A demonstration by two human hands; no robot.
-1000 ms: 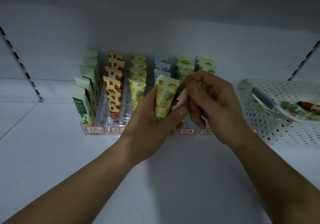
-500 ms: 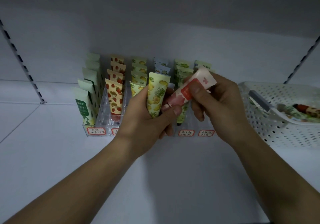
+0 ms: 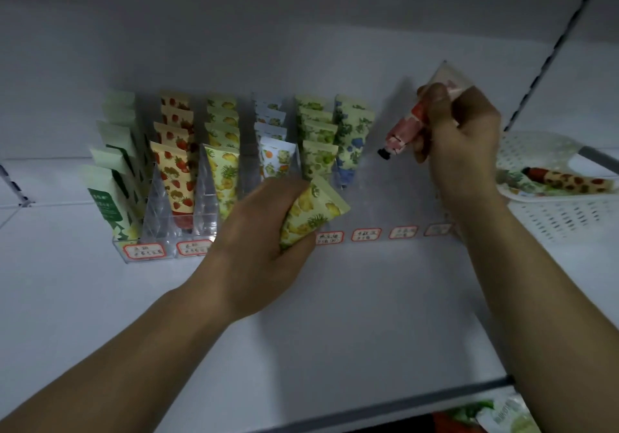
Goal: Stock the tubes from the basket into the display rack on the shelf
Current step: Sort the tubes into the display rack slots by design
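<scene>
A clear display rack (image 3: 160,221) stands on the white shelf, its left lanes filled with upright patterned tubes and its right lanes bare. My left hand (image 3: 258,238) is closed around a yellow pineapple tube (image 3: 310,213) in front of the rack's middle. My right hand (image 3: 459,144) holds a pink tube (image 3: 407,131), black cap pointing down-left, above the rack's bare right lanes. The white perforated basket (image 3: 549,218) sits at the right, with a strawberry-print tube (image 3: 569,179) lying in it.
Red-bordered price labels (image 3: 366,234) run along the rack's front. Slotted shelf uprights (image 3: 549,53) stand at the back right and far left. The shelf's front edge (image 3: 435,395) runs across the bottom right, with packaged goods (image 3: 495,416) on the level below.
My right hand has pulled the pink tube out of my left hand and carried it up and right. My left hand has dropped lower, keeping the pineapple tube.
</scene>
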